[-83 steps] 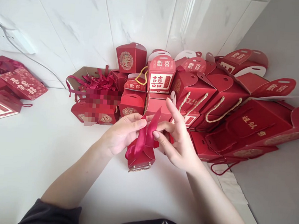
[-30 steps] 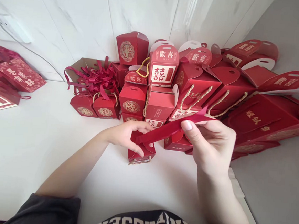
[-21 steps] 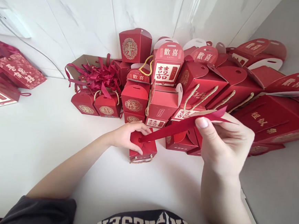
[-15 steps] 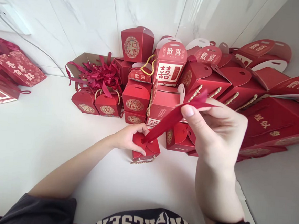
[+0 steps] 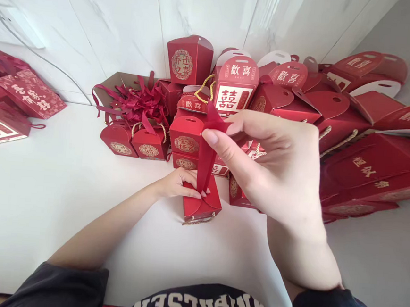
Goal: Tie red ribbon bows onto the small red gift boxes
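A small red box [image 5: 206, 206] with a gold cord along its front edge stands on the white table. My left hand [image 5: 178, 183] lies on its top left side, thumb and fingers closed around the base of a red ribbon [image 5: 205, 168]. The ribbon rises from the box lid, nearly upright. My right hand [image 5: 271, 163] pinches its upper end between thumb and forefinger, high above the box and in front of the stacked boxes.
An open carton of red ribbons [image 5: 138, 101] stands at the back, with small boxes [image 5: 149, 144] before it. Many red boxes [image 5: 189, 60] are piled behind and right. A large red bag [image 5: 377, 172] lies far right. More boxes [image 5: 30, 93] sit at left.
My right hand has moved left with the ribbon's end, so the ribbon now stands nearly upright. My left fingers have closed in at the ribbon's base.
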Demonstrator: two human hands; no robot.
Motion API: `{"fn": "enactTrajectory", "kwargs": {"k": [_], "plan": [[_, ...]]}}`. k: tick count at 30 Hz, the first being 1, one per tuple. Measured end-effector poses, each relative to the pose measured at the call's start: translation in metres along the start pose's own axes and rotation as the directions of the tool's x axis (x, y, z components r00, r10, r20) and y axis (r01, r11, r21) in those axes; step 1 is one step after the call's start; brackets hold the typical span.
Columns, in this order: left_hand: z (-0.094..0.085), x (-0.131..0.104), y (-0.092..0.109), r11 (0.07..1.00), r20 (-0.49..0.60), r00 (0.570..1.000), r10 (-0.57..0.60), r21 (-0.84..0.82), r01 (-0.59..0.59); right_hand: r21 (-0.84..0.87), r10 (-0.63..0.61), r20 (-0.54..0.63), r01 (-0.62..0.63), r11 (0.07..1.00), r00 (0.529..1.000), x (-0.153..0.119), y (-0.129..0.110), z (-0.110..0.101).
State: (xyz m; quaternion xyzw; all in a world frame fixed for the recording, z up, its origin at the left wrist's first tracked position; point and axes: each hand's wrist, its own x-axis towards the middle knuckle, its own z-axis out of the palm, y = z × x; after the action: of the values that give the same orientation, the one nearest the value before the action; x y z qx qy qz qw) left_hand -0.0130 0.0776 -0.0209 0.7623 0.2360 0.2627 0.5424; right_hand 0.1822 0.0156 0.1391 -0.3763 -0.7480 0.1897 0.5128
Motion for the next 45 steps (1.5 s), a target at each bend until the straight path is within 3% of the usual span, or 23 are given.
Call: {"fn": "enactTrajectory", "kwargs": {"k": [6, 11, 16, 26, 36, 42, 45], "plan": [[0.000, 0.005, -0.005, 0.998, 0.007, 0.999, 0.045, -0.035, -0.045, -0.068, -0.072, -0.084, 0.066, 0.995, 0.994, -0.006, 0.004, -0.007], [-0.001, 0.006, -0.005, 0.999, -0.038, 0.999, 0.029, -0.043, -0.030, -0.033, -0.028, -0.085, 0.025, 0.999, 0.996, -0.014, 0.008, -0.013], [0.001, 0.006, 0.001, 0.999, 0.034, 0.999, 0.034, -0.018, -0.033, -0.027, 0.016, -0.086, -0.019, 0.999, 0.996, -0.017, 0.014, -0.013], [0.000, 0.013, -0.002, 0.990, 0.023, 0.990, 0.136, 0.039, -0.137, 0.060, 0.018, -0.077, -0.013, 0.998, 0.997, -0.017, 0.006, -0.020], [0.010, 0.015, -0.002, 0.989, 0.048, 0.989, 0.142, 0.034, -0.144, 0.056, 0.004, -0.084, 0.001, 0.998, 0.996, -0.017, 0.009, -0.016], [0.010, 0.016, -0.004, 0.987, 0.052, 0.986, 0.157, 0.027, -0.159, -0.007, -0.016, -0.147, 0.015, 1.000, 0.989, -0.014, 0.010, -0.012], [0.011, 0.015, -0.005, 0.984, 0.035, 0.984, 0.173, 0.021, -0.174, 0.054, 0.033, -0.139, -0.026, 0.998, 0.990, -0.006, 0.020, -0.004]]}}
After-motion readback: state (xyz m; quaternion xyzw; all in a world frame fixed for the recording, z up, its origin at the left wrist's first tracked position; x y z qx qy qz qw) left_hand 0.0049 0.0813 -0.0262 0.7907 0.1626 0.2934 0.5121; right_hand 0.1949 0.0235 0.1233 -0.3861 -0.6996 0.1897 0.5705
